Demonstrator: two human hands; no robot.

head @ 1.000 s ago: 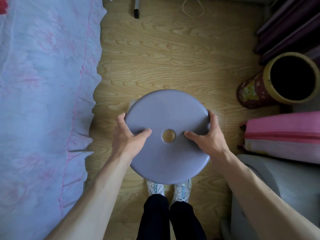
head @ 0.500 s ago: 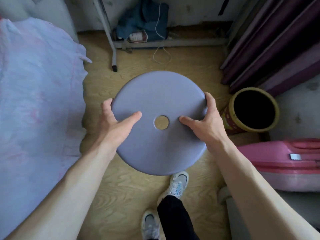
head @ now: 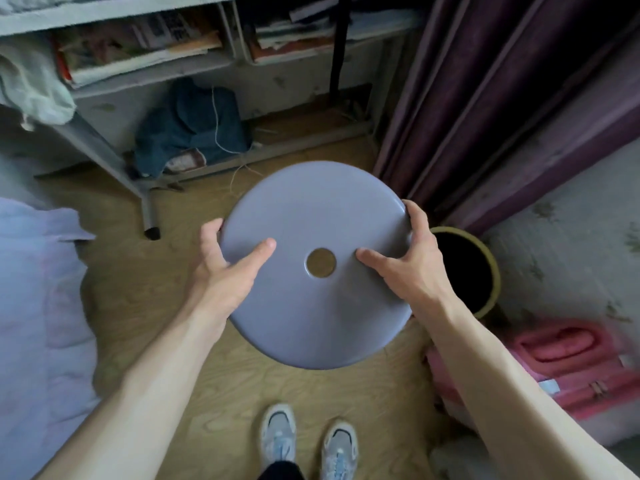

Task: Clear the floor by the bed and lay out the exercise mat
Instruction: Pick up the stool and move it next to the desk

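Stool point(head: 318, 317) legs hidden (both hands point(head: 221, 271) gripping)

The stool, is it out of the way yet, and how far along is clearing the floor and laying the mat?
Nothing looks finished yet. In hand: the round grey stool is gripped at its seat rim by the left hand and the right hand, held above the wooden floor beside the bed. Left to do: set the stool aside, then lay out the mat; no unrolled mat is on the floor.

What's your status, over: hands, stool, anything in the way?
Left hand and right hand both grip the round grey stool seat, held above the floor. Yellow-rimmed bin close right, metal frame leg ahead left.
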